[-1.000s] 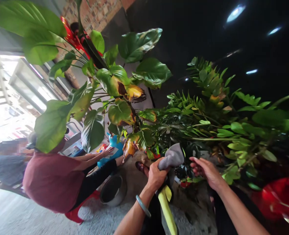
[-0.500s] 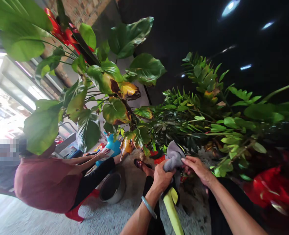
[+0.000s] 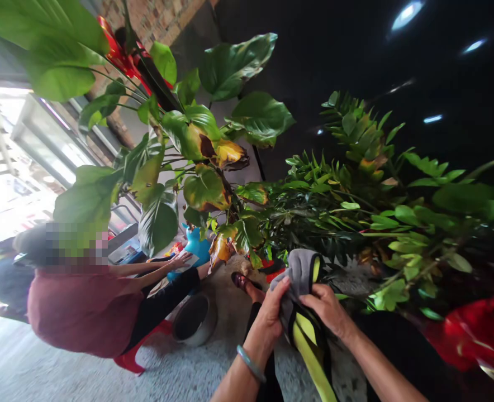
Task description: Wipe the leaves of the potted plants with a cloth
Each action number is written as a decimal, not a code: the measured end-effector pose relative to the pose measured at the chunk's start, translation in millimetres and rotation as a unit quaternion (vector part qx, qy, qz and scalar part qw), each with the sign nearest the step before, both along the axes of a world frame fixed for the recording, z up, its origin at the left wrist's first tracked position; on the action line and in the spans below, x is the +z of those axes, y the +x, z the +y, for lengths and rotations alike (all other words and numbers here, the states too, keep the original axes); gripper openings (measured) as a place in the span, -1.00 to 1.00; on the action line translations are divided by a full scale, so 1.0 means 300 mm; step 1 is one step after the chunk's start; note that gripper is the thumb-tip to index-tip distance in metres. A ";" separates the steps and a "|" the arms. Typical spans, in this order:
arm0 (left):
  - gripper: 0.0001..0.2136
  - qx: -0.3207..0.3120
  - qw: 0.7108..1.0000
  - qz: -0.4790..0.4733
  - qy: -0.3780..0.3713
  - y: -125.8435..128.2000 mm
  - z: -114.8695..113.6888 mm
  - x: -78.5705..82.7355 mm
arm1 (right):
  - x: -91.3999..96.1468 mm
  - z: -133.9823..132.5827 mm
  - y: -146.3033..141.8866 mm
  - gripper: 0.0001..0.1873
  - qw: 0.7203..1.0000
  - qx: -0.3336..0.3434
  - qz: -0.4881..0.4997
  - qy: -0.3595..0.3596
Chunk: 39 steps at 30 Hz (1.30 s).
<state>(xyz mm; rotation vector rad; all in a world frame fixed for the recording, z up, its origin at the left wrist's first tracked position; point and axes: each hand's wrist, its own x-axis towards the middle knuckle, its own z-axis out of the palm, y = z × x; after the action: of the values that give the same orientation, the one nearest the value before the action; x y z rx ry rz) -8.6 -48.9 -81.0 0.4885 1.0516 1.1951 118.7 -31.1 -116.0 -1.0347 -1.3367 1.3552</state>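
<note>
A grey and yellow-green cloth [image 3: 301,271] with black edging is held up before me, its yellow-green part hanging down toward the bottom edge of the view. My left hand [image 3: 274,310], with a pale bangle at the wrist, is closed on the cloth's left side, thumb on top. On the other side, my right hand [image 3: 328,311] pinches the dark edging between thumb and bent fingers. Folds of the fabric hide some fingertips of both hands.
Large leafy plants [image 3: 207,187] spread ahead, with denser foliage [image 3: 356,206] on the right. A person in a dusty-red top [image 3: 79,312] sits at left on a red stool [image 3: 132,357]. A grey bucket [image 3: 194,321] stands between us. Red material [image 3: 473,332] lies at right.
The cloth is spread wider, showing more of its yellow-green side and black edging. My right hand has moved closer in and holds the edging more firmly. The view has shifted slightly left.
</note>
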 end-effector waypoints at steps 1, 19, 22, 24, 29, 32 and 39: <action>-0.62 0.017 1.000 0.002 -0.020 0.005 0.008 -0.010 | 0.001 -0.007 -0.006 -0.78 0.999 0.002 -0.039 0.025; -0.60 0.005 0.994 0.113 0.004 -0.080 -0.025 0.044 | -0.076 0.161 0.182 -0.50 0.939 -0.331 -0.080 0.042; -0.55 0.043 0.988 0.143 0.048 -0.090 -0.002 0.093 | -0.058 0.148 0.145 -0.48 0.948 -0.318 -0.009 0.013; -0.55 0.087 0.976 0.177 0.091 -0.106 0.025 0.137 | -0.033 0.149 0.119 -0.37 0.950 -0.309 0.041 -0.011; -0.60 0.142 0.946 0.242 0.161 -0.127 0.055 0.147 | -0.006 0.153 0.054 -0.41 0.957 -0.254 0.123 -0.062; -0.66 0.082 0.951 0.268 0.129 -0.120 0.041 0.107 | -0.026 0.158 0.054 -0.55 0.949 -0.265 0.134 -0.105; -0.70 0.105 0.857 0.425 0.272 -0.074 0.132 0.271 | -0.076 0.200 0.131 -0.58 0.931 -0.272 0.220 -0.103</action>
<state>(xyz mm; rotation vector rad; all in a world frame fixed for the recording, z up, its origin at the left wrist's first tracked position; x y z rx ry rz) -30.9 -9.1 0.3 1.4741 1.5274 1.5161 158.0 28.8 -138.8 -1.0567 -0.5257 1.2126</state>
